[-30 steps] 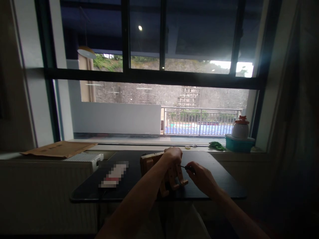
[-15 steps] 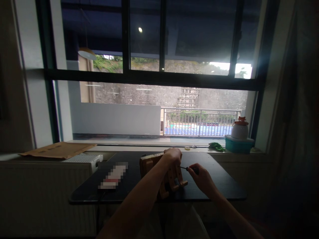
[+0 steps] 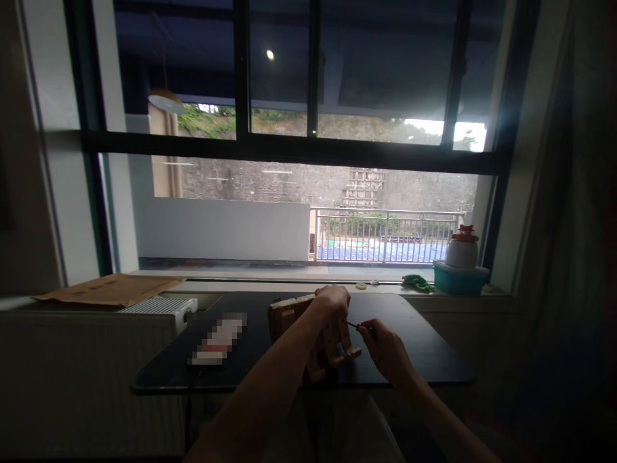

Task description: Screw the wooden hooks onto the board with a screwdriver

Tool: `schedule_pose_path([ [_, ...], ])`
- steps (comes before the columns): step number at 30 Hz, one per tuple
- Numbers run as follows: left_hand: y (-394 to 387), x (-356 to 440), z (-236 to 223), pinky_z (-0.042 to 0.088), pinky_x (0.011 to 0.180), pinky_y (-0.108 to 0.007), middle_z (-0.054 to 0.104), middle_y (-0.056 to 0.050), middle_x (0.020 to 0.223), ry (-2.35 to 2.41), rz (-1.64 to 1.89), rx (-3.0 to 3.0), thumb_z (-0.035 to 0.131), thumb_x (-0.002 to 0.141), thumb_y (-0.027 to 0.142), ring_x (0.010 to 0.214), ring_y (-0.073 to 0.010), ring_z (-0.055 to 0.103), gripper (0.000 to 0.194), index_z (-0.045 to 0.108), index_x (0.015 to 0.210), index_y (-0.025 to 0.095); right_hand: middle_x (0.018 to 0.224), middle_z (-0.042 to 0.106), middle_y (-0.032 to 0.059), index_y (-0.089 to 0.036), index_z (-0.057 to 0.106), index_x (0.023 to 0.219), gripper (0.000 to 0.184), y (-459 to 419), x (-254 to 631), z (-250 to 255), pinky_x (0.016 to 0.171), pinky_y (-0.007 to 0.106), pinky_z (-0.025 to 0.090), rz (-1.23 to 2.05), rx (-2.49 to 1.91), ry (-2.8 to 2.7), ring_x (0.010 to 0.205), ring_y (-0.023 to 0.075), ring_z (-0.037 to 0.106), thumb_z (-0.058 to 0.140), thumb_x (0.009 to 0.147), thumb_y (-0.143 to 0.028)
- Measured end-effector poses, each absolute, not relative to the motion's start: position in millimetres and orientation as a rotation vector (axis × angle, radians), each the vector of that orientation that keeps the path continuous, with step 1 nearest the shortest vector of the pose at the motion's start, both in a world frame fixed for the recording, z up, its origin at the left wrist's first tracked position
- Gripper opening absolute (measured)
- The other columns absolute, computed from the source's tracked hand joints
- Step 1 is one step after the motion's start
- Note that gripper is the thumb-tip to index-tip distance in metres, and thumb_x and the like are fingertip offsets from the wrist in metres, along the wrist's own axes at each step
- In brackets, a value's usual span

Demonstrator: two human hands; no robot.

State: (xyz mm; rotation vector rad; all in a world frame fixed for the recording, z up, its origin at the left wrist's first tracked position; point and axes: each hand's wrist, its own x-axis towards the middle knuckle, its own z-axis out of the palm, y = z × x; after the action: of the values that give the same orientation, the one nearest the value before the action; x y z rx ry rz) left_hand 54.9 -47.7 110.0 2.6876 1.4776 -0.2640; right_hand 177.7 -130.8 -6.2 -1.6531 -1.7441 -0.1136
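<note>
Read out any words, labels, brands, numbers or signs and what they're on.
No text is readable.
Flat brown paper packet: dark marks, too blurred.
Oblong white-and-red item on the black table: pixelated.
Colourful strip beyond the silver metal railing: too small.

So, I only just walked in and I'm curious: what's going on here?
A person works at a black table by a window. Their left hand grips the top of a wooden piece with hooked strips. Their right hand holds a slim dark tool, like a screwdriver, its tip by the rightmost strip; whether it touches is too small to tell.
</note>
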Motion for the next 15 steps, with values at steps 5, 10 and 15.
schedule_pose_path([
  [5,-47.9,56.1,109.6,0.050,0.084,-0.042,0.057,-0.007,0.117,1.477,-0.308,2.700,0.057,0.087,0.030,0.102,-0.0223,0.058,0.030,0.055,0.114,0.017,0.088,0.070,0.0012,-0.024,0.056,0.104,0.021,-136.4,175.4,2.9,0.059,0.025,0.036,-0.130,-1.633,-1.822,0.073,0.0185,0.065,0.046,0.085,-0.026],
  [10,-48.4,56.3,109.6,0.050,0.084,-0.041,0.057,-0.007,0.117,1.472,-0.331,2.695,0.057,0.087,0.030,0.102,-0.0222,0.058,0.029,0.056,0.113,0.017,0.094,0.068,0.0007,-0.025,0.059,0.095,0.017,-141.1,172.6,7.6,0.063,0.025,0.036,-0.143,-1.555,-1.921,0.080,0.0174,0.064,0.044,0.086,-0.024],
  [15,-47.6,55.1,109.7,0.050,0.084,-0.042,0.057,-0.007,0.118,1.464,-0.323,2.701,0.057,0.087,0.030,0.102,-0.0223,0.058,0.030,0.055,0.114,0.017,0.087,0.070,0.0020,-0.023,0.055,0.099,0.019,-131.8,175.5,-9.3,0.061,0.025,0.040,-0.089,-1.588,-1.802,0.076,0.0179,0.065,0.041,0.089,-0.030],
])
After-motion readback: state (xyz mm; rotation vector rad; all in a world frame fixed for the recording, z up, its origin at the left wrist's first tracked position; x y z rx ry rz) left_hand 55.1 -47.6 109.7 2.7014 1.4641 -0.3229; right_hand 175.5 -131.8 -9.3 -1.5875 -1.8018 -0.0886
